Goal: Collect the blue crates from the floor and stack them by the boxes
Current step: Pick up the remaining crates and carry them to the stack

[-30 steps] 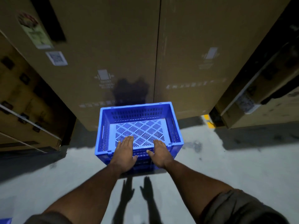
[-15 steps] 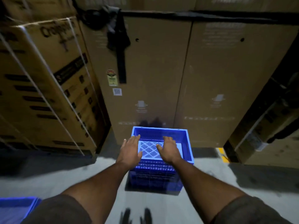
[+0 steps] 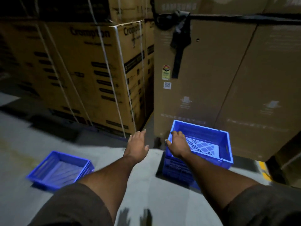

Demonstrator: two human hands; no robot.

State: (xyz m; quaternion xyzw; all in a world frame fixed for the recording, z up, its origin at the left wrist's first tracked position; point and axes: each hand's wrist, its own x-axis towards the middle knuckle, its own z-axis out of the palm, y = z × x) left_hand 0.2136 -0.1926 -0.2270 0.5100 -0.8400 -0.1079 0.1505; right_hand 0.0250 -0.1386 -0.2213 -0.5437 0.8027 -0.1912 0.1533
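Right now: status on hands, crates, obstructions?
Left hand open, holding nothing. Right hand open over the stacked crate by the tall boxes. Loose crate on the floor, left. No obstruction visible.

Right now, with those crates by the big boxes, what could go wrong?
The stacked crate sits close against the tall cardboard box, so another crate dropped on carelessly might scrape it or seat crooked. The loose crate lies on the dim floor near the person's path, a possible trip hazard.
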